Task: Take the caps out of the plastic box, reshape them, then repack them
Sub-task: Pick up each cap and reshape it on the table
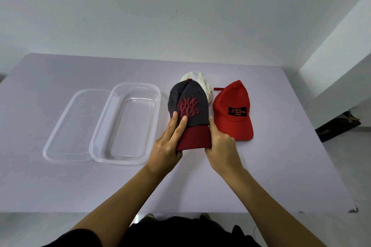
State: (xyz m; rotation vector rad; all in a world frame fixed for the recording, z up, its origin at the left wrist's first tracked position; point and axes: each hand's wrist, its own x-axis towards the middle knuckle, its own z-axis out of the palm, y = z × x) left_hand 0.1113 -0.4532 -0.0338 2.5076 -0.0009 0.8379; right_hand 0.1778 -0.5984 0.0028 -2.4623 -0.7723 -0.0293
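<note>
Left hand (167, 143) and right hand (221, 147) pinch grey cap (188, 104) by brim sides; over-squeezing could crease it, and the crown beyond the grip could shove white cap (197, 78).

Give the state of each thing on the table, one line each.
plastic box: open, empty, upright.
lid: off, flat beside the box.
grey cap: held at the brim, crown up.
red cap: lying on the table, untouched.
white cap: behind the grey cap, mostly hidden.
left hand: grips the grey cap.
right hand: grips the grey cap.
</note>
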